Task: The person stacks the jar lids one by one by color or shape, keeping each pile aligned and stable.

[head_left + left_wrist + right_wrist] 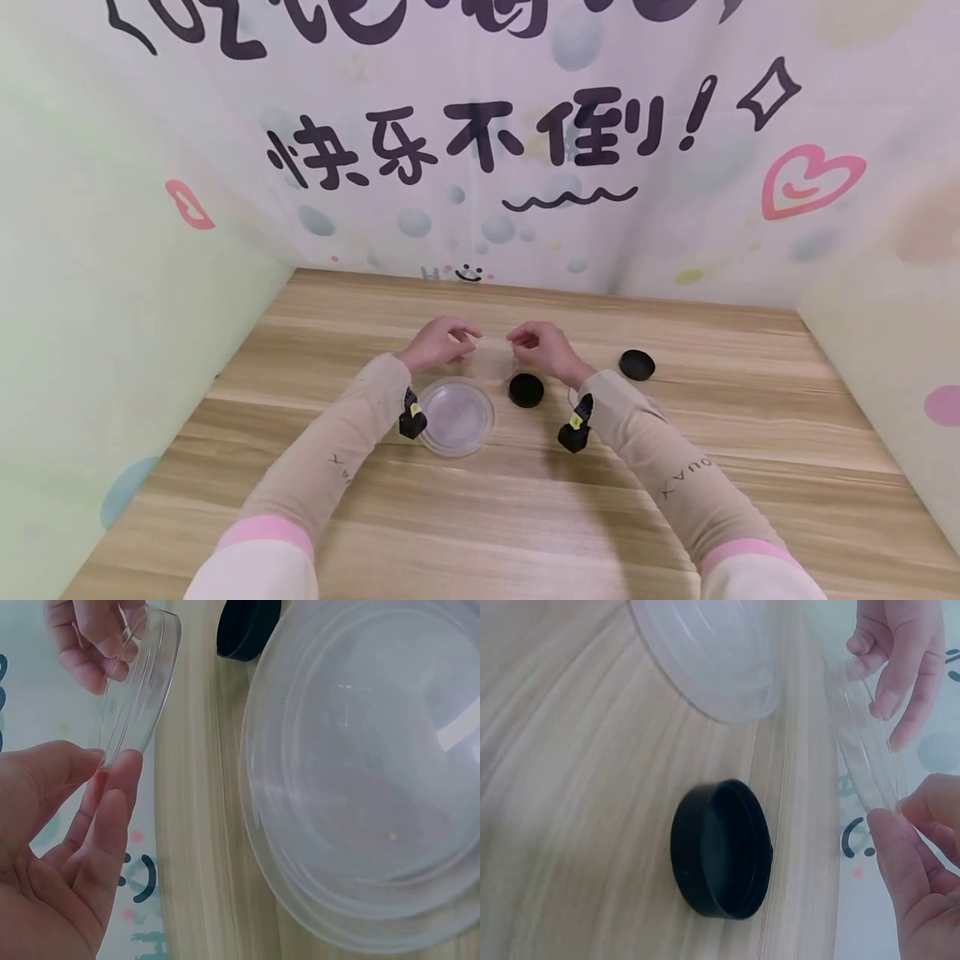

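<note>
Both hands hold up a clear round plastic lid [492, 360] between them, tilted on edge. My left hand [444, 342] pinches one side of its rim between thumb and fingers, as the left wrist view shows. On the opposite side, the right hand [922, 862] pinches the rim with thumb and fingertips. Nearer the body, a wide translucent round plastic container [456, 417] sits on the table, with doubled rims seen in the left wrist view. Just below the hands lies a black round cap [724, 851], its hollow side showing.
A second black cap [637, 364] lies right of the right hand. The wood-grain table [495, 517] meets a printed cloth backdrop [450, 217] behind the hands, with pale walls at both sides. Part of a clear rim shows beside the right wrist, mostly hidden.
</note>
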